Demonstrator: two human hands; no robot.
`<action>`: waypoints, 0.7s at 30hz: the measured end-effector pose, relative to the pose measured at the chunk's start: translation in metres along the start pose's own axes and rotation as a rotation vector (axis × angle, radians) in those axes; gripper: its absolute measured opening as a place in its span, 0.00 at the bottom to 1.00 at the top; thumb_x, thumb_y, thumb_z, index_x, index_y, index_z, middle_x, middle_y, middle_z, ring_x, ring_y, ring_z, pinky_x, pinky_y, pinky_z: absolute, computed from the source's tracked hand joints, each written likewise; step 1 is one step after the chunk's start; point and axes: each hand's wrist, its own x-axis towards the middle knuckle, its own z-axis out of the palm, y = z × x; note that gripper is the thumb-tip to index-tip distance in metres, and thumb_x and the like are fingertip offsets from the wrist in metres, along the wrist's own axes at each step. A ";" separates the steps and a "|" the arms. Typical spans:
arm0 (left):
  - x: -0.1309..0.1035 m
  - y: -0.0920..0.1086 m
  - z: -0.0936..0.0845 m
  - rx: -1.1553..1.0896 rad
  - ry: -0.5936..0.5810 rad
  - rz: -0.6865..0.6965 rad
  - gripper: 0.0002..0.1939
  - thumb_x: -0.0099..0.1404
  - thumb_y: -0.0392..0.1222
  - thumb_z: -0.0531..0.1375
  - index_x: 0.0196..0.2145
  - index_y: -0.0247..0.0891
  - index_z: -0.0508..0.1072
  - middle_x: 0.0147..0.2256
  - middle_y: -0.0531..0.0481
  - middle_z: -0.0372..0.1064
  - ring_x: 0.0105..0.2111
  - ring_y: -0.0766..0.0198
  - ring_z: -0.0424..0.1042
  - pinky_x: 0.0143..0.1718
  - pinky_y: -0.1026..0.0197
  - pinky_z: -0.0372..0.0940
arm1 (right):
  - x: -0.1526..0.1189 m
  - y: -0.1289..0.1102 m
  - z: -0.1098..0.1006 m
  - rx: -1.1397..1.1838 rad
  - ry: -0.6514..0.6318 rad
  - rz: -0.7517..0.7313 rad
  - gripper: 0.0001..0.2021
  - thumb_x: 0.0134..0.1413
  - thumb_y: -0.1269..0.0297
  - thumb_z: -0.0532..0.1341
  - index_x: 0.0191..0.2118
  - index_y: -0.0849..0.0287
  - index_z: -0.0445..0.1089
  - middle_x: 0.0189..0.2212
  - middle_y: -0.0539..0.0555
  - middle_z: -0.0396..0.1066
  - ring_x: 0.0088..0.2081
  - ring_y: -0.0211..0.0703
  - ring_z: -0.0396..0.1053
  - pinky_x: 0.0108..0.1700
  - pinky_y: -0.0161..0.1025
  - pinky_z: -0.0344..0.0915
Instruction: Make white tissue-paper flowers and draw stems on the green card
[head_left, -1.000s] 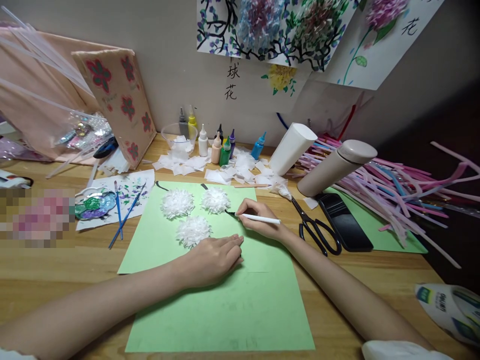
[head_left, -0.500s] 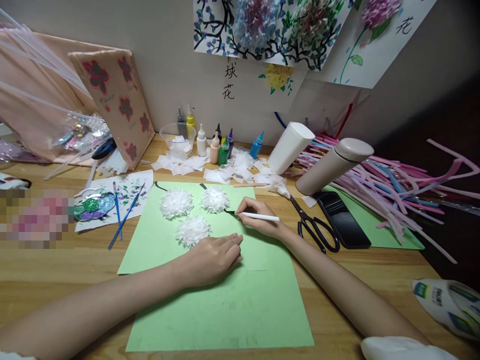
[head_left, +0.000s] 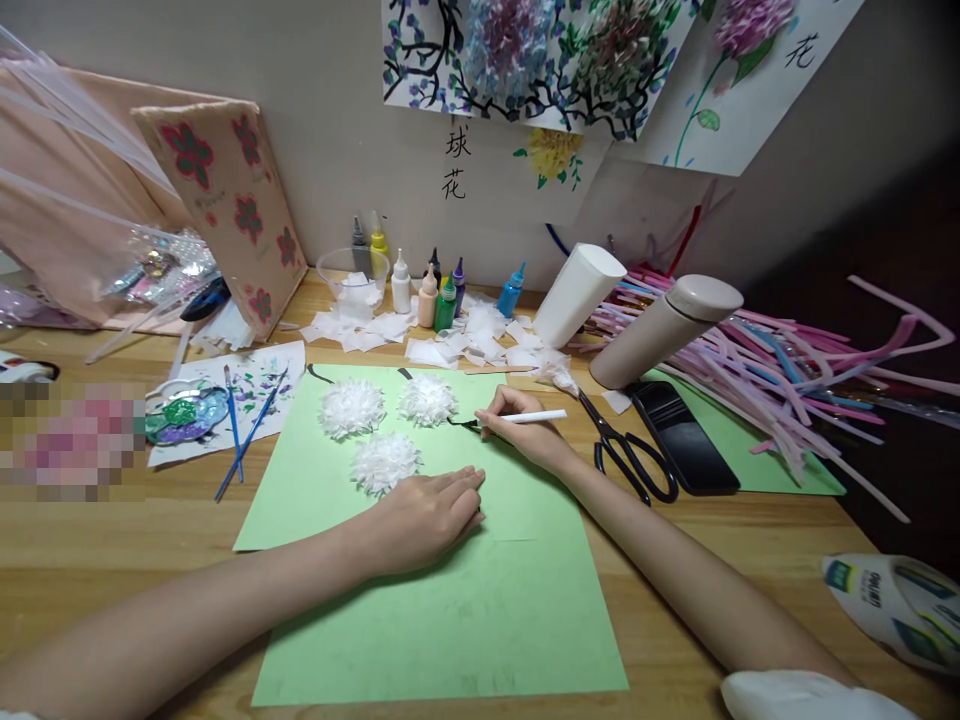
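Landmark: the green paper sheet [head_left: 450,620] on the tabletop [head_left: 112,540]. Left of the sheet lie a paint palette [head_left: 180,415] and blue brushes [head_left: 244,430]. The left hand [head_left: 427,515] rests flat, fingers extended, on the sheet; maintain this pressure to prevent slipping. At the sheet's upper right, beside the white tissue flowers [head_left: 382,425], the right hand [head_left: 521,435] grips a white brush [head_left: 525,417]; apply light, steady strokes. Scissors [head_left: 626,460] lie right of the sheet.

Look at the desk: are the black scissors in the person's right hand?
No. The right hand holds a white brush over the green paper, while the scissors lie apart on the table.
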 end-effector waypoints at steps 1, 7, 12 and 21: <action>0.000 0.000 0.000 0.001 -0.004 0.001 0.10 0.67 0.37 0.46 0.35 0.31 0.64 0.46 0.38 0.69 0.46 0.57 0.69 0.40 0.57 0.71 | 0.000 0.000 0.000 -0.002 0.000 0.002 0.13 0.49 0.55 0.60 0.25 0.58 0.59 0.20 0.48 0.67 0.24 0.38 0.65 0.27 0.34 0.58; 0.001 0.000 0.000 -0.006 0.001 -0.007 0.10 0.67 0.37 0.45 0.36 0.31 0.64 0.45 0.38 0.70 0.46 0.57 0.70 0.40 0.57 0.71 | -0.001 0.000 0.000 -0.063 -0.003 0.019 0.12 0.50 0.56 0.59 0.24 0.58 0.59 0.21 0.48 0.68 0.24 0.37 0.65 0.27 0.34 0.58; 0.000 0.000 0.000 -0.017 -0.004 -0.013 0.10 0.67 0.37 0.46 0.36 0.31 0.64 0.45 0.38 0.69 0.46 0.57 0.69 0.40 0.57 0.71 | -0.001 0.000 -0.001 -0.073 0.000 0.016 0.12 0.50 0.58 0.60 0.24 0.58 0.59 0.20 0.47 0.67 0.23 0.37 0.64 0.26 0.33 0.57; 0.001 0.000 -0.001 -0.019 0.013 -0.014 0.09 0.67 0.37 0.46 0.37 0.32 0.64 0.45 0.39 0.70 0.47 0.58 0.69 0.41 0.57 0.70 | 0.001 0.001 0.000 -0.109 -0.015 0.002 0.11 0.51 0.59 0.59 0.24 0.58 0.61 0.21 0.48 0.68 0.24 0.36 0.63 0.26 0.32 0.56</action>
